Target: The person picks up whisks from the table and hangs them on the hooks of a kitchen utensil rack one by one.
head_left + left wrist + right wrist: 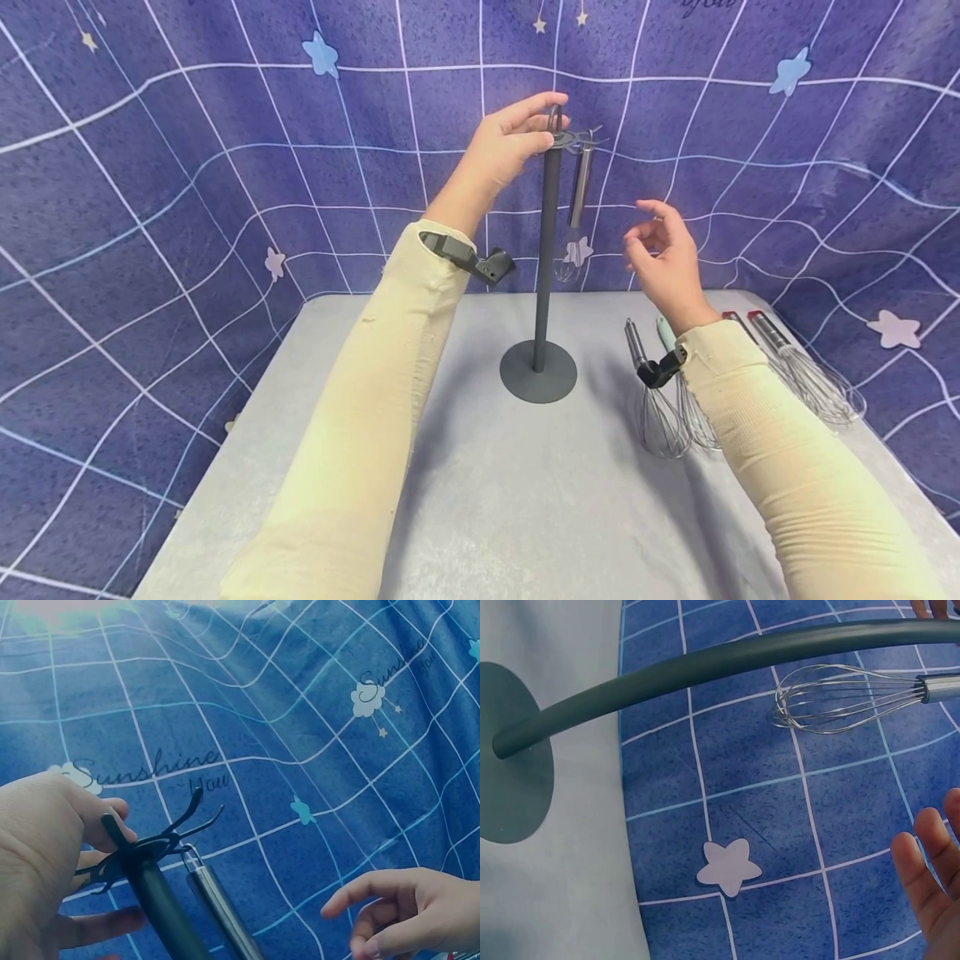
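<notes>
A dark grey utensil stand (548, 250) with a round base rises from the table. My left hand (513, 137) holds the hooked top of this stand, its thumb at the near side and other fingers behind. From one hook hangs a whisk (580, 192), handle up and wires down, also seen in the right wrist view as a wire whisk head (840, 699). To the right of the hanging whisk, apart from it, my right hand (667, 258) is in the air with loosely bent fingers and nothing between them. In the left wrist view, the hooks (184, 817) partly hide the left fingers.
On the table's right side lie several whisks: one with a metal handle (636, 342), one with a pale green handle (664, 333), and red-tipped ones (772, 333) beyond the right forearm. A blue curtain (420, 183) with a grid pattern stands behind the grey table (495, 508).
</notes>
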`<state>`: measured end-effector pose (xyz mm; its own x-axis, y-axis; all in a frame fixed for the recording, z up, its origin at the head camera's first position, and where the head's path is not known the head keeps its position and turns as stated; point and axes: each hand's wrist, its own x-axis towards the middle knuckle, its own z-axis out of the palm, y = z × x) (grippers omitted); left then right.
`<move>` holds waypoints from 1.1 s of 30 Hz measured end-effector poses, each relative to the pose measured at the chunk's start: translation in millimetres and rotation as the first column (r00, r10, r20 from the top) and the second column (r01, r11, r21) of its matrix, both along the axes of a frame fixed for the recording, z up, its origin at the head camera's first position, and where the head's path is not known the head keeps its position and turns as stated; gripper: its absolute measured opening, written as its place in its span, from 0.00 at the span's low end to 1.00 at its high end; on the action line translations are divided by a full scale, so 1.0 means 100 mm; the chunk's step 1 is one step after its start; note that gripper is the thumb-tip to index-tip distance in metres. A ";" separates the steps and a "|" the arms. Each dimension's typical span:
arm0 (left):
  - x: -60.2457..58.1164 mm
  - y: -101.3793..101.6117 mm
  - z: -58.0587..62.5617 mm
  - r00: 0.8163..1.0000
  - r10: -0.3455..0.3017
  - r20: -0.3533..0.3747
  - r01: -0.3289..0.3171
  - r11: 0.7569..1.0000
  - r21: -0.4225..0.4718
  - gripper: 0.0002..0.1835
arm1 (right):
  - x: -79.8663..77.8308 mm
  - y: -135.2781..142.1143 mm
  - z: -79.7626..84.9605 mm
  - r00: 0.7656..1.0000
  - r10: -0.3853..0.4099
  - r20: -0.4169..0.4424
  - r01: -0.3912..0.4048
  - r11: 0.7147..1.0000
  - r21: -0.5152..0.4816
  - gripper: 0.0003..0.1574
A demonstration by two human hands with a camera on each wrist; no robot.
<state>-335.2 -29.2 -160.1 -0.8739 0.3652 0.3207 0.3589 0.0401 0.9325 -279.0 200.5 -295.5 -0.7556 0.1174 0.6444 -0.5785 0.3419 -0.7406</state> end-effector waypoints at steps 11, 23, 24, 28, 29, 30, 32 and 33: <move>-0.02 -0.05 0.02 0.999 0.016 -0.030 -0.020 0.993 -0.120 0.25 | 0.02 0.01 0.02 1.000 -0.009 0.016 0.009 1.000 0.003 0.26; -0.03 -0.06 0.01 0.998 0.013 -0.066 -0.022 0.990 -0.138 0.25 | 0.01 0.03 0.00 1.000 -0.014 0.012 0.014 1.000 -0.003 0.27; -0.03 -0.06 0.01 0.998 0.014 -0.058 -0.021 0.991 -0.133 0.25 | 0.01 0.04 0.00 1.000 -0.015 0.014 0.015 1.000 -0.005 0.27; -0.02 -0.06 0.02 0.999 0.021 -0.050 -0.027 0.991 -0.128 0.25 | 0.01 0.05 -0.01 0.999 -0.012 0.030 0.012 1.000 -0.012 0.27; -0.01 -0.06 0.02 0.998 0.024 -0.052 -0.031 0.991 -0.131 0.25 | 0.01 0.05 -0.02 0.999 -0.010 0.035 0.011 1.000 -0.016 0.28; -0.01 -0.06 0.02 0.999 0.028 -0.047 -0.034 0.991 -0.132 0.25 | 0.00 0.06 -0.03 0.999 -0.009 0.039 0.010 1.000 -0.019 0.28; 0.00 -0.06 0.03 0.998 0.031 -0.045 -0.037 0.990 -0.137 0.25 | -0.03 0.08 -0.06 0.999 -0.010 0.047 0.011 1.000 -0.022 0.29; 0.00 -0.06 0.03 0.999 0.033 -0.043 -0.039 0.989 -0.140 0.25 | -0.06 0.10 -0.09 0.998 -0.015 0.053 0.016 1.000 -0.022 0.29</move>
